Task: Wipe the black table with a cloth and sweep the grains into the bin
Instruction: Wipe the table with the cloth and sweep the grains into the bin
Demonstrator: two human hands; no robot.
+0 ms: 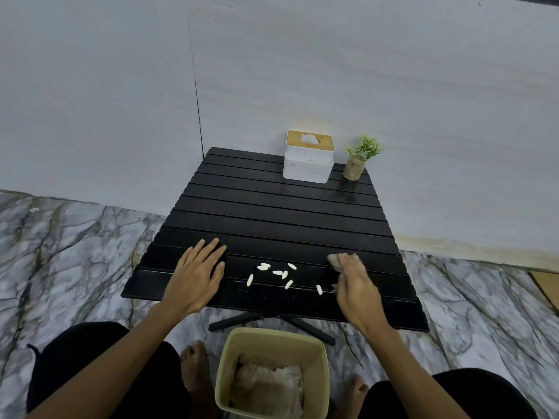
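A black slatted table [272, 219] stands against a pale wall on a marbled floor, a tissue box [309, 157] and small potted plant [358, 160] at its far edge. White grains [279, 273] lie scattered near the front edge, above a beige bin [269, 340] on the floor. The left hand [196, 275] rests flat, fingers spread, beside them. The right hand [355, 285] seems closed over a crumpled cloth [334, 259], though blur obscures the fingers.

Dim, flat light, soft focus throughout, and wide-angle bending at edges.
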